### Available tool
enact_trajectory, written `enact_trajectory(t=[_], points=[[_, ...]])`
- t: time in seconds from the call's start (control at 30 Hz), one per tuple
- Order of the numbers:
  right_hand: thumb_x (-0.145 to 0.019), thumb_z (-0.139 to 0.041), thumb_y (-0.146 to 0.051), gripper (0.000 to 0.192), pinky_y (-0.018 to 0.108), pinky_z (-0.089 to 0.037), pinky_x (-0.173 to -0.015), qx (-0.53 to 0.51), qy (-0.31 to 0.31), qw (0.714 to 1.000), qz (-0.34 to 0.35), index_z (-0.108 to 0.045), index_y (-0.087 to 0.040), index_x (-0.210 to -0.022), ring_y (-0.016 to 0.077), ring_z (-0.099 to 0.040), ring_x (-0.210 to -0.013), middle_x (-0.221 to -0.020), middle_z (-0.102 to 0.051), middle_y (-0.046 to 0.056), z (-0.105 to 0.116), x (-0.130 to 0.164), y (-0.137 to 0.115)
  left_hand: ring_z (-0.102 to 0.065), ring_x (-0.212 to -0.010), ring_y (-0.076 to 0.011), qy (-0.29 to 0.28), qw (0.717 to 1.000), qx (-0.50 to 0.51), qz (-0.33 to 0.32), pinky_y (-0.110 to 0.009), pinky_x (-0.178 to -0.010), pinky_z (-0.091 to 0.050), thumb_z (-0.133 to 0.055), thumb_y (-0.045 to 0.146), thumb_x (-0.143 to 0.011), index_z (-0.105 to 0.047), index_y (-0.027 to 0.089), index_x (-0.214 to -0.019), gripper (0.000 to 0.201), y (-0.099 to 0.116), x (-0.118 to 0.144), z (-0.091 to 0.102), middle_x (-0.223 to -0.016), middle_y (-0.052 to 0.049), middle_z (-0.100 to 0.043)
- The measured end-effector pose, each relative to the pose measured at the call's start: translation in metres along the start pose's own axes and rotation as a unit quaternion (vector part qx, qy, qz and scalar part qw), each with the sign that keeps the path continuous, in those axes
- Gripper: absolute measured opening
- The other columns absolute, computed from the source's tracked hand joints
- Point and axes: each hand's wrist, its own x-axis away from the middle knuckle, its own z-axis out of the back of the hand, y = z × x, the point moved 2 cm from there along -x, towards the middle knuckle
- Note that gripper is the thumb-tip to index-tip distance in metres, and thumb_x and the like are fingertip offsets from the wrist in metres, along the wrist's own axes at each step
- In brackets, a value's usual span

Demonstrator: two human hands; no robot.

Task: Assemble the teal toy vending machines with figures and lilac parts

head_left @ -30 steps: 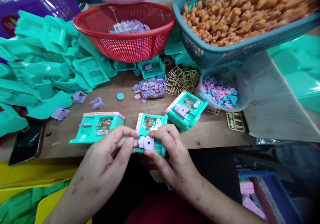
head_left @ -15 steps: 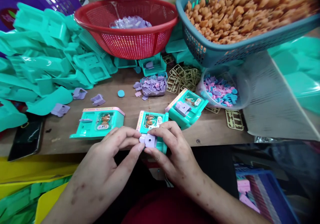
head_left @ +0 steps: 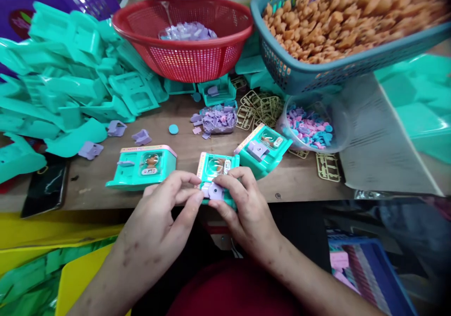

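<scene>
— What do we have in our hands?

— A small teal toy machine at the near edge of the worktop. Our right hand has its grip clamped around the toy's lower end, thumb on the lilac front piece. Our left hand comes in from the other side, its grip pinched together on that same lilac piece, thumb and forefinger touching it.

— And around it?

— Just left of it lies a finished teal machine on its back; just right, touching or nearly touching ours, a second finished machine lies tilted. Behind them we see a small tray of lilac parts, gold plastic sprues and a clear bowl of pink and blue bits.

— Further back?

— A red basket with lilac pieces in it, a blue basket heaped with tan figures, and to the left a big pile of teal shells. A black phone lies at the worktop's left edge.
</scene>
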Motion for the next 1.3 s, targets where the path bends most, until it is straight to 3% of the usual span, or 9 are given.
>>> enact_trajectory(t=[0.2,0.33,0.4,0.5,0.63,0.77,0.87,1.1,1.3], points=[[-0.113,-0.064,-0.04,0.029,0.049,-0.065,-0.095,0.037,0.003,0.999,-0.004,-0.06,-0.028,-0.139,0.0261,-0.067,-0.11,-0.124,-0.058,0.009,0.001,-0.005,0.0,-0.077,-0.116,-0.0267,0.063,0.997,-0.012,-0.052,-0.047,-0.108,-0.05,-0.063,0.047,-0.111,-0.069,0.033,-0.125,0.02,-0.008,0.002,-0.012,-0.122,0.0,-0.082],[-0.105,-0.078,-0.039,0.038,0.046,-0.065,-0.1,0.005,-0.039,0.999,0.009,-0.061,-0.028,-0.137,0.0258,-0.069,-0.114,-0.123,-0.062,0.008,0.006,-0.016,0.0,-0.076,-0.118,-0.0259,0.06,0.994,0.004,-0.09,-0.045,-0.106,-0.052,-0.066,0.039,-0.11,-0.061,0.031,-0.144,0.036,-0.007,-0.004,-0.007,-0.127,-0.003,-0.079],[-0.099,-0.086,-0.034,0.05,0.049,-0.064,-0.105,0.002,-0.041,0.999,0.014,-0.057,-0.027,-0.14,0.0283,-0.068,-0.121,-0.128,-0.063,0.01,0.007,-0.018,0.001,-0.074,-0.116,-0.0257,0.046,0.989,-0.04,-0.138,-0.044,-0.104,-0.051,-0.063,0.034,-0.111,-0.061,0.03,-0.146,0.036,-0.002,-0.009,-0.001,-0.126,-0.004,-0.078],[-0.095,-0.088,-0.023,0.063,0.054,-0.061,-0.109,0.022,-0.047,0.999,0.016,-0.05,-0.026,-0.145,0.0323,-0.064,-0.131,-0.135,-0.063,0.013,0.006,-0.019,0.001,-0.072,-0.113,-0.0254,0.031,0.965,-0.126,-0.229,-0.044,-0.103,-0.047,-0.055,0.028,-0.114,-0.068,0.027,-0.134,0.024,0.007,-0.014,0.011,-0.119,-0.003,-0.078],[-0.099,-0.084,-0.026,0.048,0.052,-0.061,-0.107,0.039,-0.089,0.995,0.015,-0.055,-0.024,-0.137,0.0313,-0.064,-0.129,-0.133,-0.064,0.012,0.008,-0.022,-0.002,-0.072,-0.113,-0.0237,0.006,0.938,-0.144,-0.317,-0.04,-0.104,-0.05,-0.058,0.025,-0.113,-0.068,0.025,-0.124,0.015,0.012,-0.02,0.019,-0.119,-0.003,-0.077],[-0.103,-0.079,-0.037,0.033,0.048,-0.063,-0.104,0.049,-0.107,0.993,-0.006,-0.063,-0.026,-0.129,0.0289,-0.064,-0.122,-0.127,-0.061,0.01,0.015,-0.027,-0.008,-0.076,-0.103,-0.0178,0.015,0.949,-0.089,-0.301,-0.03,-0.092,-0.058,-0.066,0.025,-0.11,-0.065,0.026,-0.126,0.017,0.003,-0.023,0.017,-0.117,0.0,-0.077],[-0.11,-0.067,-0.038,0.028,0.048,-0.061,-0.105,0.048,-0.116,0.992,-0.002,-0.062,-0.025,-0.134,0.0292,-0.063,-0.125,-0.128,-0.061,0.01,0.019,-0.028,-0.01,-0.078,-0.103,-0.0158,0.036,0.963,-0.033,-0.265,-0.027,-0.093,-0.063,-0.071,0.028,-0.108,-0.067,0.028,-0.125,0.017,-0.007,-0.022,0.012,-0.115,0.001,-0.078],[-0.116,-0.053,-0.036,0.028,0.05,-0.061,-0.101,0.07,-0.099,0.992,0.015,-0.06,-0.022,-0.139,0.03,-0.065,-0.123,-0.129,-0.064,0.013,0.016,-0.025,-0.007,-0.083,-0.11,-0.0196,0.058,0.976,0.035,-0.206,-0.03,-0.099,-0.067,-0.076,0.036,-0.106,-0.067,0.031,-0.14,0.035,-0.016,-0.012,-0.001,-0.13,-0.001,-0.081],[-0.114,-0.06,-0.038,0.027,0.046,-0.063,-0.099,0.083,-0.113,0.99,-0.005,-0.063,-0.025,-0.138,0.0283,-0.069,-0.117,-0.128,-0.066,0.011,0.019,-0.031,-0.013,-0.083,-0.115,-0.0219,0.055,0.981,0.12,-0.141,-0.032,-0.103,-0.067,-0.083,0.043,-0.1,-0.061,0.033,-0.146,0.052,-0.021,-0.01,-0.006,-0.126,-0.002,-0.083]])
